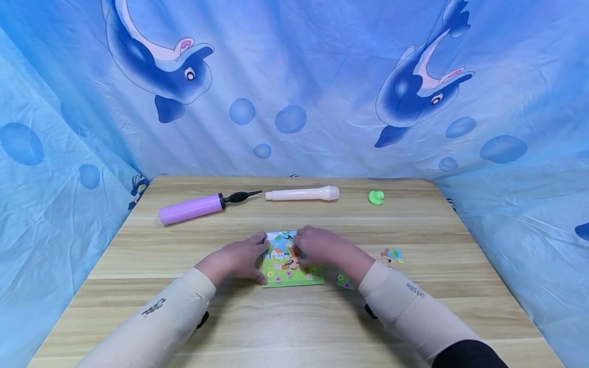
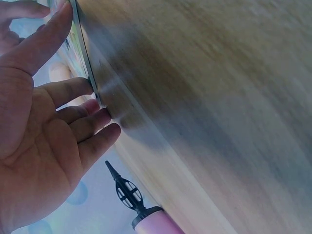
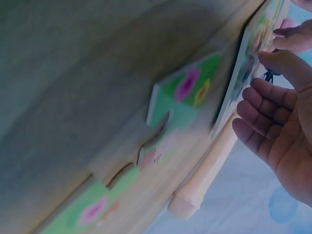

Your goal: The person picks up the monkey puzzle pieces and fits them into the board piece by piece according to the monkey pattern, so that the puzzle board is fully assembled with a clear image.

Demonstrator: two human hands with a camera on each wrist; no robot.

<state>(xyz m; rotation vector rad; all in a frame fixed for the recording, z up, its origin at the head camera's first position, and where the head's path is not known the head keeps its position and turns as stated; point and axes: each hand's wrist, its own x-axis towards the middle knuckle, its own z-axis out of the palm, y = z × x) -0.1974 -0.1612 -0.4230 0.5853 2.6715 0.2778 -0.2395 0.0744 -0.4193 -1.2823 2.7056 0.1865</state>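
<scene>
A jigsaw puzzle point(image 1: 278, 278) with a house, flowers and a brown animal lies on the wooden table. My left hand point(image 1: 242, 259) rests at its left side, thumb near the front corner and fingertips touching the edge. In the left wrist view, those fingers point(image 2: 95, 146) are mostly straight. Over the puzzle's upper right part is my right hand point(image 1: 319, 248), which hides that area. The right wrist view shows its thumb and loosely bent fingers point(image 3: 256, 139) at the puzzle; no piece is visible between them. Loose puzzle pieces point(image 3: 187, 87) lie to the right, one flowered, another point(image 1: 392, 255) with an animal face.
Behind the puzzle lie a purple hand pump point(image 1: 193, 208) with a black nozzle, a pale microphone-shaped stick point(image 1: 301, 194) and a small green toy duck point(image 1: 376, 198). A blue dolphin-print cloth point(image 1: 294, 76) hangs around the table's back and sides.
</scene>
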